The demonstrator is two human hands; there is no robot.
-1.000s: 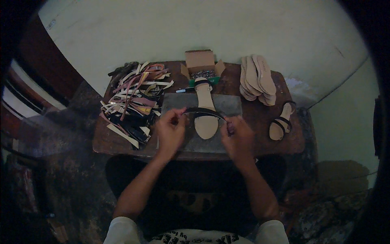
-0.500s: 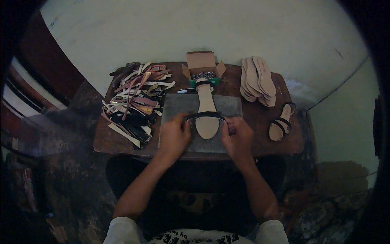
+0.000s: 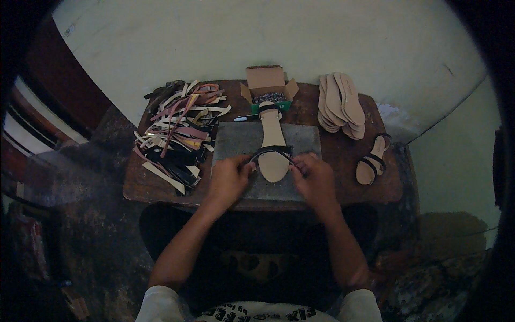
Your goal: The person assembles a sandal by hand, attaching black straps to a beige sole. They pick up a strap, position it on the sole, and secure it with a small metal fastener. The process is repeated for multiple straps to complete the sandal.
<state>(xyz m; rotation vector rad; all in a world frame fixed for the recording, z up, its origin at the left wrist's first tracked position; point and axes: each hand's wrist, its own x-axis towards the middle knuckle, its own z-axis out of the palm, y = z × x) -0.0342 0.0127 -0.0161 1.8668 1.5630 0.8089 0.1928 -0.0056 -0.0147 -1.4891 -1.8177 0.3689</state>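
Observation:
A beige sandal sole [image 3: 273, 168] lies lengthwise on a grey slab [image 3: 230, 140], its toe end towards me. One black strap spans its heel end. Across the front of the sole arches a black strap [image 3: 272, 148], its ends bent down towards me. My left hand [image 3: 229, 176] pinches the strap's left end, with its fingers closed. On the other side my right hand [image 3: 315, 177] has its fingers closed on the right end. How the strap meets the sole's edges cannot be made out.
Loose straps [image 3: 174, 139] in several colours pile up at the left. An open box [image 3: 266, 75] of small metal pieces and a marker [image 3: 242, 118] lie beyond the slab. Stacked soles [image 3: 340, 104] and a finished-looking sandal [image 3: 371, 161] sit at the right of the wooden table [image 3: 343, 185].
The strap's ends have bent further down towards me, making a steeper arch. Both hands keep their hold and have turned slightly. The sole stays in place.

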